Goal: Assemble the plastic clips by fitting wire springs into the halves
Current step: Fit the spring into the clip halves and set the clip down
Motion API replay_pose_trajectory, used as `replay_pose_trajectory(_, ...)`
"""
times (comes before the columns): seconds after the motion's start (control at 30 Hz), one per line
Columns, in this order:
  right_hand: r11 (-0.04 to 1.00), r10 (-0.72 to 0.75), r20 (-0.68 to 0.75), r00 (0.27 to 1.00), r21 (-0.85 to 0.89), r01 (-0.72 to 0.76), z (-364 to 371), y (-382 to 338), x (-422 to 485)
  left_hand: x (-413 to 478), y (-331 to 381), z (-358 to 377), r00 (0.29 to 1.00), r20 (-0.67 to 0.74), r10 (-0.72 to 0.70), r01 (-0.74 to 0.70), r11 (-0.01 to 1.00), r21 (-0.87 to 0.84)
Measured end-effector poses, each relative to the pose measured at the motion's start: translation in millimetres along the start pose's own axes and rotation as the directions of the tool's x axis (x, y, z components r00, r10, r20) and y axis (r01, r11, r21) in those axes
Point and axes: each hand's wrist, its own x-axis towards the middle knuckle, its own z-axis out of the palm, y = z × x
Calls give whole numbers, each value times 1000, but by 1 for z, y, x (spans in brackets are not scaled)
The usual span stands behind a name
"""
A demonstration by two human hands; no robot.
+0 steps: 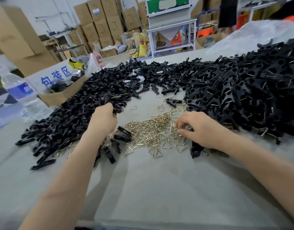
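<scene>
Head view of the assembly bench. The wire springs lie in a loose brass-coloured heap on the grey table, between the two hands. The unassembled clip halves form a long black pile to the left, and clips that appear to be assembled, with wire visible in many of them, are banked high on the right. The left hand sits at the near edge of the left pile with its fingers curled round one or more black halves; exactly how many cannot be told. The right hand reaches down into the right side of the spring heap, thumb and fingertips drawn together in a pinch on springs. Both parts are judged light. The halves look rigid and smooth and are probably best held across the flat sides near the middle. The springs are thin, stiff triangles that seem likely to tangle with their neighbours and to flick away if squeezed carelessly, so a single spring is best pinched at its closed corner, leaving the open ends free to seat.
</scene>
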Motion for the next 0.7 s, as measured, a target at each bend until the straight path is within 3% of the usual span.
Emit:
replay_pose_trajectory(0.1,988,40,-138,990,153,-18,0,1,-2,3,17,-10,991,-137,-4,-23,981,-195)
replay_pose_trajectory(0.17,971,64,-213,975,238,-12,-2,2,-2,1,29,-15,996,-89,-18,-23,894,-448)
replay_pose_trajectory(0.23,954,89,-245,965,300,-12,-4,3,-2,-7,39,-18,996,85,-31,87,594,-800)
replay_pose_trajectory(0.27,948,95,-245,965,319,-12,-4,3,-1,-10,42,-18,984,178,-8,163,434,-886)
replay_pose_trajectory(0.33,942,79,-238,968,335,6,-4,2,-2,-15,46,-16,954,294,52,272,258,-927)
replay_pose_trajectory(0.5,976,19,-151,988,219,15,-4,-1,-2,-26,90,-14,901,424,88,411,134,-902)
replay_pose_trajectory(0.57,981,22,-104,994,194,-2,-2,-3,-2,-35,128,-23,857,429,285,431,60,-900)
replay_pose_trajectory(0.63,976,32,-116,993,219,-6,0,-4,-4,-42,160,-35,775,372,511,381,93,-920)
replay_pose_trajectory(0.7,973,53,-145,988,232,-18,-2,-3,-5,-38,169,-48,783,303,543,247,176,-953)
